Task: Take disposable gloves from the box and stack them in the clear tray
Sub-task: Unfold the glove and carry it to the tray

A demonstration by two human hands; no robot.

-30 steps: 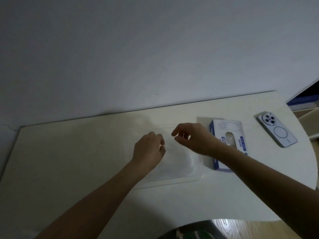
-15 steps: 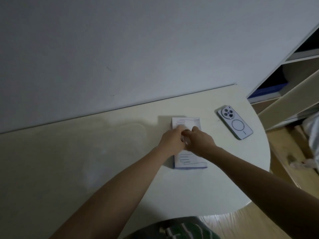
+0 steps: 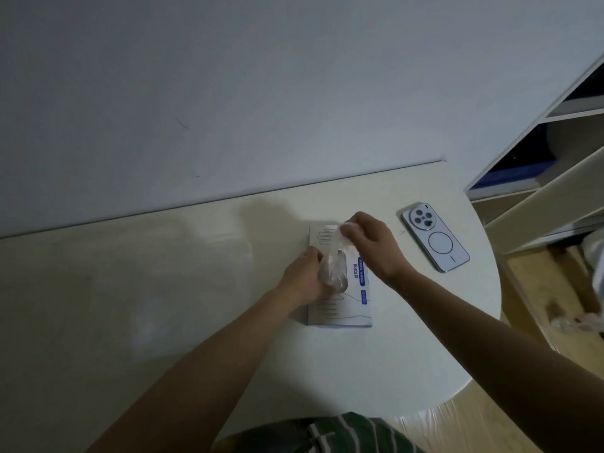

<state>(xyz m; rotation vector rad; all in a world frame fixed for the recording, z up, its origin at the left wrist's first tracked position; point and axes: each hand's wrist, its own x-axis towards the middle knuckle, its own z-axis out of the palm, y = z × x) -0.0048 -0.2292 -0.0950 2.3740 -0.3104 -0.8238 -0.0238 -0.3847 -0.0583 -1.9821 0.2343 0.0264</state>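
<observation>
I judge this to be the pulling-out step, with the stacking still to come. One glove (image 3: 332, 268) is partly out of the box (image 3: 340, 308), and nothing I can see has reached the tray. The clear tray itself is too faint for me to find; there is only a vague sheen on the table (image 3: 359, 371) to the left of the box, so I cannot tell how many gloves lie in it.

My right hand (image 3: 372, 246) is above the far end of the box. Its fingertips are pinched tight on the top of the glove and draw it up from the opening. My left hand (image 3: 302, 282) is at the box's left edge with its fingers curled in by the opening. It seems to grip the bunched lower part of the same glove, though that hold is partly hidden.

The glove is thin, see-through film — crumpled and stretched into a narrow strip between my hands, its lower end at the slot. It looks limp and clingy. A phone (image 3: 434, 238) lies to the right of the box.
</observation>
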